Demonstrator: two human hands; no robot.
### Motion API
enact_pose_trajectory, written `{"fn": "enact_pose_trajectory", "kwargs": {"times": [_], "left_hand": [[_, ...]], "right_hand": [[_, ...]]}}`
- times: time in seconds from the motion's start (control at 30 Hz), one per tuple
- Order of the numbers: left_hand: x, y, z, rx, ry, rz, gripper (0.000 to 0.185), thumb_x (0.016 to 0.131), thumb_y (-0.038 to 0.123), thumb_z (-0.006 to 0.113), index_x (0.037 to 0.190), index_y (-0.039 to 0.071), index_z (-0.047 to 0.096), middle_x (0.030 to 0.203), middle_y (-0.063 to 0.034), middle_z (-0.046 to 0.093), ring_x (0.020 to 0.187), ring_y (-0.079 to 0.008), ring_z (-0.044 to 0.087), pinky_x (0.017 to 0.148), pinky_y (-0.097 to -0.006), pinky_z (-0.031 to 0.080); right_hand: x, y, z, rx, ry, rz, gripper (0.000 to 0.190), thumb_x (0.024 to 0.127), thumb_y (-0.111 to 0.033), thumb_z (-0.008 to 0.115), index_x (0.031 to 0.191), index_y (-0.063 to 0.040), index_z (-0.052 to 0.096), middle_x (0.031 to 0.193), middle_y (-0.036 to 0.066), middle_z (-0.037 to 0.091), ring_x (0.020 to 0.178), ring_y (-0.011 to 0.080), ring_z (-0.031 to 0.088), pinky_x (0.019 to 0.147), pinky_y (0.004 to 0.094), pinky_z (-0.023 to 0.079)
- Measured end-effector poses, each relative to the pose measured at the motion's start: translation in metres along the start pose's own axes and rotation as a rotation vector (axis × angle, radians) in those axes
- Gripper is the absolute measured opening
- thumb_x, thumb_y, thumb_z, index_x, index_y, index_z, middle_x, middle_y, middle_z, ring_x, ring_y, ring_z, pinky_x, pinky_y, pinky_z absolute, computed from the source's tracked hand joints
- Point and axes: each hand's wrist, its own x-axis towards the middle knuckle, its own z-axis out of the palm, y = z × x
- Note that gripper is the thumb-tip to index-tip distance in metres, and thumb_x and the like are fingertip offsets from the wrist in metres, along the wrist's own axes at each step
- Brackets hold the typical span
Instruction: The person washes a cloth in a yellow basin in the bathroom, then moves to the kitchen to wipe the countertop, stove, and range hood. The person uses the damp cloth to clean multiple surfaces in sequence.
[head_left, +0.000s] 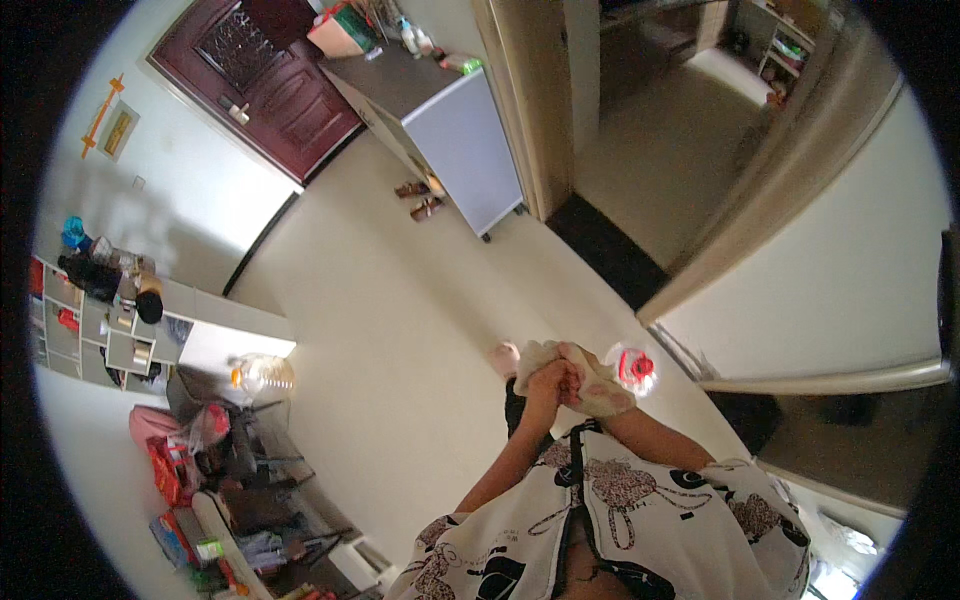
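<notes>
In front of my body, my left hand (556, 380) has its fingers curled over a pale, crumpled, partly see-through cover (619, 401), perhaps a thin plastic glove or bag. That cover wraps around my right hand (592, 379) down to the wrist, and skin shows faintly through it. Both hands touch each other. How the right fingers are bent is hidden under the cover and the left hand. Just beyond the hands, a pink shoe or slipper (504, 358) shows on the floor. Right of them stands a clear plastic jug (624, 376) with a red cap and handle.
A wheeled cabinet (465, 157) stands ahead near a dark red door (292, 97), with sandals (426, 208) beside it. Right is a doorway with a black threshold (607, 251). On the left are shelves (82, 322), a large bottle (264, 376) and piled bags (169, 465).
</notes>
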Motion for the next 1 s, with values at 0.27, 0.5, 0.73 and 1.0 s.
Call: {"fn": "enact_pose_trajectory", "kwargs": {"times": [0.27, 0.5, 0.73, 1.0], "left_hand": [[0.142, 0.179, -0.040, 0.996, -0.225, 0.595, 0.022, 0.094, 0.022, 0.046, 0.091, 0.004, 0.059, 0.070, -0.0023, 0.058, 0.055, -0.0141, 0.053, 0.053, -0.0307, 0.044], [0.305, 0.421, -0.044, 0.758, -0.081, 1.012, 0.031, 0.092, 0.022, 0.055, 0.115, 0.003, 0.055, 0.110, -0.0105, 0.061, 0.099, -0.0190, 0.058, 0.085, -0.0309, 0.047], [0.479, 0.612, -0.031, 0.775, 0.107, 0.933, 0.055, 0.090, 0.035, 0.051, 0.133, 0.003, 0.041, 0.134, -0.0203, 0.043, 0.124, -0.0282, 0.043, 0.100, -0.0396, 0.036], [0.671, 0.775, -0.024, 0.482, 0.374, 0.912, 0.072, 0.091, 0.051, 0.040, 0.140, 0.000, 0.023, 0.145, -0.0191, 0.028, 0.128, -0.0315, 0.034, 0.106, -0.0428, 0.028]], "right_hand": [[0.157, -0.060, 0.034, -0.661, 0.124, -0.641, 0.046, 0.072, -0.031, 0.071, 0.106, -0.006, 0.052, 0.095, 0.005, 0.057, 0.088, 0.0218, 0.055, 0.078, 0.0329, 0.046], [0.191, -0.142, 0.071, 0.013, -0.191, -0.532, 0.032, 0.083, -0.035, 0.061, 0.096, -0.005, 0.058, 0.098, 0.006, 0.057, 0.095, 0.0200, 0.052, 0.079, 0.0324, 0.045], [0.193, -0.194, 0.028, -0.248, 0.099, -0.847, 0.022, 0.080, -0.029, 0.063, 0.096, -0.014, 0.060, 0.098, 0.005, 0.058, 0.088, 0.0194, 0.055, 0.071, 0.0366, 0.047], [0.225, -0.299, -0.005, -0.264, 0.140, -0.853, 0.019, 0.075, -0.024, 0.065, 0.084, -0.012, 0.053, 0.083, 0.002, 0.048, 0.080, 0.0182, 0.049, 0.071, 0.0320, 0.045]]}}
